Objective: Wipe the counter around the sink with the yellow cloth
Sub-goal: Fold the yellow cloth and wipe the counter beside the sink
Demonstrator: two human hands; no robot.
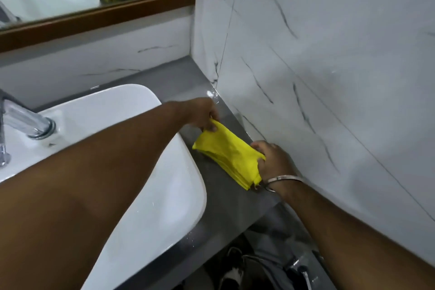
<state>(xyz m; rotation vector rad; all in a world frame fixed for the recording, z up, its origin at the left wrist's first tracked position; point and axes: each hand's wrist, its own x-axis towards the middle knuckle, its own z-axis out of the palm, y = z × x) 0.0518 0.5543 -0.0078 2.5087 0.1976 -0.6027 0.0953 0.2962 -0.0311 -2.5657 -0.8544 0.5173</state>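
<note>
A folded yellow cloth is stretched between both hands just over the grey counter, to the right of the white sink. My left hand reaches across the sink and pinches the cloth's far corner. My right hand, with a metal bangle on the wrist, grips the cloth's near end beside the wall. The cloth's lower edge lies on or very close to the counter; I cannot tell which.
A marble-patterned tiled wall borders the counter's narrow right strip. A chrome tap stands at the sink's left. A wood-framed mirror hangs above. The counter's front edge drops off to the floor at bottom centre.
</note>
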